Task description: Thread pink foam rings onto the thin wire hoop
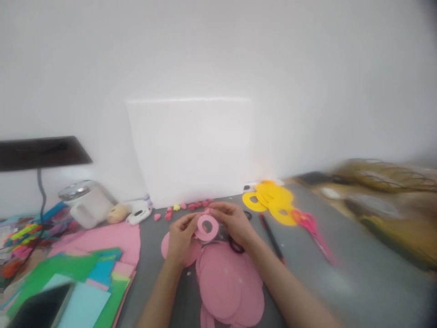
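Observation:
A pink paper ring [212, 233] with a round hole is held up between both hands over the grey table. My left hand [182, 232] pinches its left side, and my right hand [232, 218] has fingers closed at its upper right edge. Pink paper discs [220, 284] lie piled just below, between my forearms. Another pink disc [165, 246] is partly covered by my left hand. Dark scissor handles [236, 246] show beside my right wrist; the blades are hidden.
Yellow paper rings [273, 200], pink scissors [316, 234] and a dark pen [272, 237] lie to the right. Coloured sheets [64, 269] with a phone [43, 305] are at the left. A white mug [87, 205] and small clay-like pieces [191, 206] stand before a white board [194, 150].

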{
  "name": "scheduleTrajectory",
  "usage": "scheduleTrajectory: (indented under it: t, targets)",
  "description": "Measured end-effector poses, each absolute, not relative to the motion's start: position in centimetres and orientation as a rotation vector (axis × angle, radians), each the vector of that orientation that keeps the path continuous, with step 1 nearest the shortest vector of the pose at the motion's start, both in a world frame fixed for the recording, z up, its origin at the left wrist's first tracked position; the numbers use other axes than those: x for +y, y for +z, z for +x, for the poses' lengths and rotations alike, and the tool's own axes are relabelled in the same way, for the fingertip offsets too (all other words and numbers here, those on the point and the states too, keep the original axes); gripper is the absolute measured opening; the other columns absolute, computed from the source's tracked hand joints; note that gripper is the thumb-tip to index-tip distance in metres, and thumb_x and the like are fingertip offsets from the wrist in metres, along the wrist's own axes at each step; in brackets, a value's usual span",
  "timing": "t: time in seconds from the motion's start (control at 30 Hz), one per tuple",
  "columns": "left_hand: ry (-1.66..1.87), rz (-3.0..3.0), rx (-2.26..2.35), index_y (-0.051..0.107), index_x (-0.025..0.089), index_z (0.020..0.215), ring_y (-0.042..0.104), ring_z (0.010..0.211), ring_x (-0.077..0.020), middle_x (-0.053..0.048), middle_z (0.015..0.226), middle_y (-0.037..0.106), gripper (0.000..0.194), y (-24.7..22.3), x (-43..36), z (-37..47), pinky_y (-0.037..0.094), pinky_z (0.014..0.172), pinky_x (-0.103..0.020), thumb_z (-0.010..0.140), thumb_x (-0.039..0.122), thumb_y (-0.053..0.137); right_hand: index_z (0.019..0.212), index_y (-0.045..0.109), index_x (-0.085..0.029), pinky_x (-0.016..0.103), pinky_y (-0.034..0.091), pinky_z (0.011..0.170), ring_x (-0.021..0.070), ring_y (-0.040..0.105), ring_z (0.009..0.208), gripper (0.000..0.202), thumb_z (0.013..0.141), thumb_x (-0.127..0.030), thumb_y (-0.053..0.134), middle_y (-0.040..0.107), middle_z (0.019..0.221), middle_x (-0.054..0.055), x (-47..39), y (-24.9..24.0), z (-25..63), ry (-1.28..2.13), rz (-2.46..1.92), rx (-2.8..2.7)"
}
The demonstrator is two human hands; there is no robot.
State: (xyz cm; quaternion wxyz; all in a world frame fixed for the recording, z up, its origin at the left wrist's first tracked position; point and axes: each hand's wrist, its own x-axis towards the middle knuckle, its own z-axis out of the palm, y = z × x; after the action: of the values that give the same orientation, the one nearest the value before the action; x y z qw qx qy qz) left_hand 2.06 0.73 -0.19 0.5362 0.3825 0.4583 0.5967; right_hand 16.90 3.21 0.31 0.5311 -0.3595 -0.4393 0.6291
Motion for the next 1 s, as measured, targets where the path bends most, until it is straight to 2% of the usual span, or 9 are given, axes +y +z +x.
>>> scheduleTrajectory:
  t: [0.37, 0.63, 1.0]
  targets:
    - [1.357, 0.905, 1.046, 0.072, 0.015, 0.08, 0.055, 0.053, -0.0115, -0.003, 0.065, 0.068, 0.024, 0.01, 0.44, 2.19, 0.042, 0.047, -0.02, 0.063, 0.032, 0.073, 0.077, 0.069, -0.016, 0.028, 0.048, 0.066, 0.0136, 0.06, 0.064, 0.025, 0.06, -0.034, 0.076, 0.069, 0.071, 0.002, 3.0, 0.71, 16.93, 1.452, -0.885, -1.082]
    - [1.319, 0.963, 1.043, 0.073, 0.015, 0.083, 0.061, 0.066, -0.0173, -0.009, 0.076, 0.071, 0.027, 0.0, 0.3, 2.22, 0.047, 0.058, -0.024, 0.064, 0.033, 0.073, 0.067, 0.062, -0.016, 0.023, 0.044, 0.055, 0.0108, 0.055, 0.056, 0.023, 0.059, -0.032, 0.076, 0.063, 0.063, -0.001, 2.77, 0.84, 16.79, 1.43, -0.879, -1.136]
    - [1.327, 0.933, 1.025, 0.072, 0.014, 0.081, 0.059, 0.062, -0.0145, -0.007, 0.072, 0.069, 0.025, -0.17, 0.35, 2.06, 0.046, 0.056, -0.022, 0.065, 0.032, 0.072, 0.069, 0.065, -0.017, 0.027, 0.048, 0.063, 0.0144, 0.061, 0.064, 0.02, 0.059, -0.032, 0.076, 0.068, 0.07, 0.002, 3.11, 0.5, 17.05, 1.441, -0.887, -1.1]
